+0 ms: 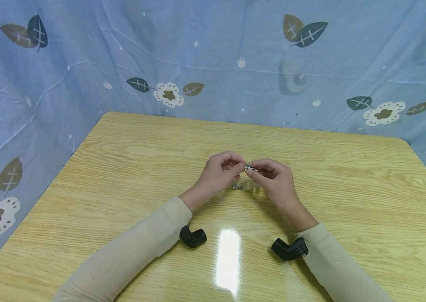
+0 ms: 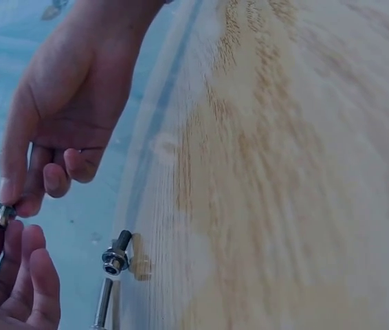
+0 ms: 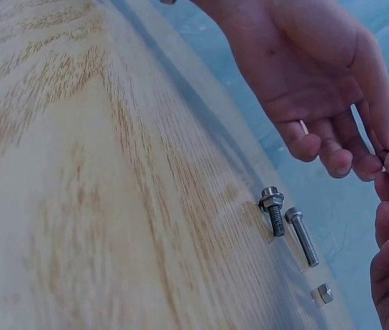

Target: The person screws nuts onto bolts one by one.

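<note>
Steel fastener [image 1: 250, 167], pinched by fingers of left hand [image 1: 219, 173] and right hand [image 1: 279, 180], seems mid-assembly; nutted bolt [image 3: 273, 210] looks done, plain bolt [image 3: 302, 237], loose nut [image 3: 326, 293] remain

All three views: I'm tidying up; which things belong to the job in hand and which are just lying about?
Likely the job: small metal piece, pinched by left hand and right hand; shorter bolt; longer bolt; nut.
Likely just surroundings: table; patterned cloth.
</note>
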`<state>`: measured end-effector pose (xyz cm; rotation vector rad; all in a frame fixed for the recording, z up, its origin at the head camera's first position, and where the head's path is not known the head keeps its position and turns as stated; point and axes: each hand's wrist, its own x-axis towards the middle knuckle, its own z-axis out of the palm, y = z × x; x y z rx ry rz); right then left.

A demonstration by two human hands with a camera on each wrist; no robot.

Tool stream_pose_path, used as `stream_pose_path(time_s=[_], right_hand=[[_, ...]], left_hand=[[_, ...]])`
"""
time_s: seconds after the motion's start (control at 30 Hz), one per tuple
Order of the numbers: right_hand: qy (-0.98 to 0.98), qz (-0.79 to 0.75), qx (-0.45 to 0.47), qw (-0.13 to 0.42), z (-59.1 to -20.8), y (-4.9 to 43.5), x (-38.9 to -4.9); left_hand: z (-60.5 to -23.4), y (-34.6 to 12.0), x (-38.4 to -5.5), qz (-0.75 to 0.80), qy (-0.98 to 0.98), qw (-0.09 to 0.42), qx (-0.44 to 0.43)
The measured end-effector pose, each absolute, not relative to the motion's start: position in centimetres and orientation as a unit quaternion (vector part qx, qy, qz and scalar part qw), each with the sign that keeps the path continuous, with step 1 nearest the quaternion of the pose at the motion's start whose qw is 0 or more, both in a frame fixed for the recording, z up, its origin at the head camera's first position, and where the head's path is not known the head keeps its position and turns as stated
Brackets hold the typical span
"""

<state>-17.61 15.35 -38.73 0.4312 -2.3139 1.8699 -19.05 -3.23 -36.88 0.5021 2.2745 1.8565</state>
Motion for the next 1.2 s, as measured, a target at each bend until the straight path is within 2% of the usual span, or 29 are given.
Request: stream_pose_path(time_s=[0.93, 1.2], right_hand=[[-0.77, 0.62, 0.138, 0.064, -38.68, 15.38, -17.57], [-0.771, 0.618, 0.135, 0.063, -38.65, 15.41, -17.59]], left_hand=[[-36.72, -3.31, -18.92, 0.628, 0.755, 0.061, 0.179], [-36.75, -3.29, -18.96, 0.63, 0.756, 0.07, 0.163]])
